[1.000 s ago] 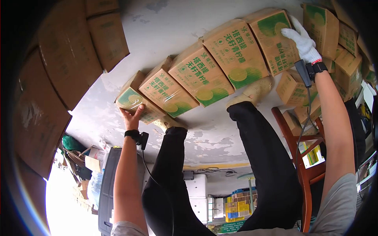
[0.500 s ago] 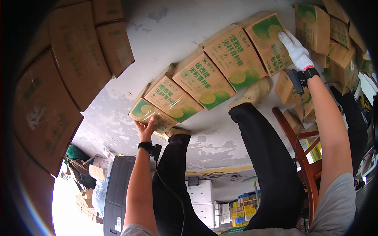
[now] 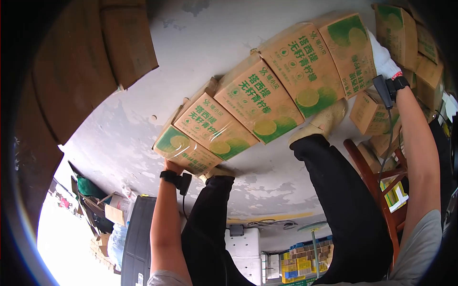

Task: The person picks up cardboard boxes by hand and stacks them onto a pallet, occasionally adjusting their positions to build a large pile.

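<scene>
Several brown cardboard boxes with green lime prints form a slanting row, side against side. My left hand (image 3: 173, 166), bare, is against the lower outer side of the left end box (image 3: 179, 148); its fingers are tucked out of sight. At the other end, my right hand (image 3: 381, 56) in a white glove presses the outer side of the right end box (image 3: 347, 47), with its fingertips hidden behind it. Between them are a middle box (image 3: 257, 102) and its neighbours, which neither hand touches directly. Both wrists carry black straps with small devices.
Large stacked cartons (image 3: 71, 62) rise on the left. More lime boxes (image 3: 396, 33) are piled at the right, near a reddish wooden chair (image 3: 369, 176). My light-coloured shoes (image 3: 322, 123) are close below the row. A dark panel (image 3: 138, 243) stands at the lower left.
My right hand has slid from the right end box's printed face to its outer side. My left fingers have gone from the front face to out of sight. The row appears slightly larger.
</scene>
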Motion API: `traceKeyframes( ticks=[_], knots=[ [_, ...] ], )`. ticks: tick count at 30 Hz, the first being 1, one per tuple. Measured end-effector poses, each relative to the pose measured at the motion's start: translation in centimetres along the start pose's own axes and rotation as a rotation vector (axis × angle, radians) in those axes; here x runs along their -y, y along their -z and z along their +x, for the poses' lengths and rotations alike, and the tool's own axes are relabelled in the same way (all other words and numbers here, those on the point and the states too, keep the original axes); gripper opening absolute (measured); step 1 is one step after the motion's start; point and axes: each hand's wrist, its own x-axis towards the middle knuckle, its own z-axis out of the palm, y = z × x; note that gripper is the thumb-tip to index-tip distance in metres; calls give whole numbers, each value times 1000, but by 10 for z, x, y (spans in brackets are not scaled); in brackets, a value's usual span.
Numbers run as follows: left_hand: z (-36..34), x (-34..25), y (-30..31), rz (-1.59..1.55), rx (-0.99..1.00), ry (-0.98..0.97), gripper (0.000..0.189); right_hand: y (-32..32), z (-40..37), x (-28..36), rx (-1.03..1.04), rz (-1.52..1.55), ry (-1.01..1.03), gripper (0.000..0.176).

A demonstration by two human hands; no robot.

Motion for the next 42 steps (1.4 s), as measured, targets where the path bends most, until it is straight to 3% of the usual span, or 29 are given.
traceKeyframes(
  ticks=[2,4,6,7,8,10,12,14,15,16,18,20,22,23,26,27,30,42],
  knots=[
    [-7,-8,-10,227,-148,-29,49,16,-4,64,-76,1340,-650,51],
    [-9,-14,-17,274,-203,-57,49,10,-10,41,-100,1243,-621,46],
    [-4,-23,-17,281,-226,-126,51,2,-16,3,-198,867,-319,48],
    [-1,-32,-12,373,-157,-161,52,8,-20,9,-226,1438,-549,42],
    [0,-44,36,203,37,-139,56,9,-33,40,-402,1472,-589,40],
    [-30,-54,-1,93,294,-260,59,16,-77,45,-409,1482,-585,40],
    [-33,-72,-19,520,-170,-480,54,15,-85,47,-416,1480,-604,40],
    [-31,-69,-136,-6,232,-515,58,15,-79,49,-418,1475,-612,40],
    [-12,-81,-102,61,371,-555,63,16,-76,52,-419,1474,-615,40],
    [-9,-77,-114,393,-13,-590,67,16,-72,55,-420,1472,-615,40],
    [-3,-65,-130,269,-6,-463,71,17,-66,60,-419,1465,-614,40],
    [5,-59,-104,190,-14,-428,75,20,-60,62,-419,1454,-614,40],
    [9,-57,-91,-5,420,-215,79,20,-61,58,-427,1426,-630,40],
    [2,-58,-83,-34,131,-137,85,18,-66,57,-426,1410,-651,41],
    [-9,-65,-96,33,56,9,89,20,-65,55,-423,1367,-672,41],
    [-9,-65,-104,57,-91,-11,90,24,-62,56,-424,1356,-671,41],
    [-11,-68,-109,48,34,-69,84,23,-44,65,-416,1354,-654,41],
    [-7,-47,-124,516,-100,-231,79,-5,-20,72,-420,1355,-686,41]
  ],
)
